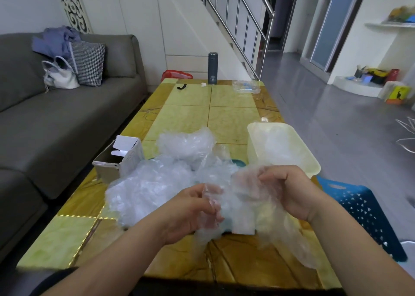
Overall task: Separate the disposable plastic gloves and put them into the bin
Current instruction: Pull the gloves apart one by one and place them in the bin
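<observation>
A loose heap of clear disposable plastic gloves (157,183) lies in the middle of the yellow-green table (202,111). Over the table's near part both hands hold a crumpled bunch of gloves (244,203). My left hand (193,210) pinches its left side with curled fingers. My right hand (289,188) grips its right side, and film hangs down below that wrist. A pale translucent bin (310,158) stands just beyond my right hand; some clear film shows inside it.
An open cardboard box (119,158) sits left of the heap. At the table's far end stand a dark flask (212,67) and a clear tray (246,87). A grey sofa (67,120) runs along the left; a blue plastic stool (363,212) stands at the right.
</observation>
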The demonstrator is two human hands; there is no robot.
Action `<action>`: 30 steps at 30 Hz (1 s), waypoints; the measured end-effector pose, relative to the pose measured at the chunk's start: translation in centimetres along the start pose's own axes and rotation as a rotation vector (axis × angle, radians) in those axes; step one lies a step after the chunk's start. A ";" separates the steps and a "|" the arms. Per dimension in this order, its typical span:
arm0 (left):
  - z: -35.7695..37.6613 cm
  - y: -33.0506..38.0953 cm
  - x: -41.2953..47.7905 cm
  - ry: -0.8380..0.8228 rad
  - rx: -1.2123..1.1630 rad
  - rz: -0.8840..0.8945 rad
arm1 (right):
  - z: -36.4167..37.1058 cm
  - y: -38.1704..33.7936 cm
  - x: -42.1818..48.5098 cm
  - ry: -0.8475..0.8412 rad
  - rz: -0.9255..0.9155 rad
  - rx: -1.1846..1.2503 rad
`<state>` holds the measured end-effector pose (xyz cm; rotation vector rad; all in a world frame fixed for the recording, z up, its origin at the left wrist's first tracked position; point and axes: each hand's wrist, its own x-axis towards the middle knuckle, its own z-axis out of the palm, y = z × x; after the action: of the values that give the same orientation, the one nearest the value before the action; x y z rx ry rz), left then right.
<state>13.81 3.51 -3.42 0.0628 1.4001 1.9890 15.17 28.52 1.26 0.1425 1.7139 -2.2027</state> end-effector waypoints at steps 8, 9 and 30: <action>-0.2 -0.6 0.8 0.077 -0.136 -0.007 | -0.8 1.1 -0.6 -0.129 0.080 0.025; -0.3 -0.5 0.9 0.081 -0.133 -0.019 | -0.9 1.2 -0.5 -0.137 0.083 0.041; 2.9 11.7 5.8 -0.284 0.280 0.090 | -11.1 -6.4 14.8 0.784 -0.276 -0.894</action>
<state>4.70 7.07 5.67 0.5215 1.4956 1.7577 -2.21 37.41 -0.07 0.6186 3.1269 -1.3564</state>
